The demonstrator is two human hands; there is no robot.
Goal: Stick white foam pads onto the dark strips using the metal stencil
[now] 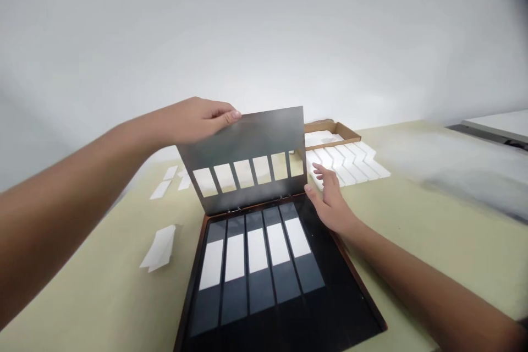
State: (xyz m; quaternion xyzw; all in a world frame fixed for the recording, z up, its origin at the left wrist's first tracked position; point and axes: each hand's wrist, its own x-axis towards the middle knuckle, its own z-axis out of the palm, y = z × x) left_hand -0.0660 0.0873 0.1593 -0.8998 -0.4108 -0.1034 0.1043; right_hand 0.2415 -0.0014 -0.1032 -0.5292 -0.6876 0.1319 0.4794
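A dark flat frame with a hinged metal lid lies in front of me. The lid stands raised, and a row of rectangular windows is cut through it. My left hand grips its upper left edge, thumb on the near side; the other fingers are partly hidden. Beside the lid's lower right corner is my right hand, fingers apart and holding nothing. Several dark strips lie side by side on the base, each bearing a white rectangle.
Left of the frame, a few white slips lie on the pale green table. Behind my right hand are rows of folded white pieces and a brown cardboard tray holding white pieces. A white wall rises behind.
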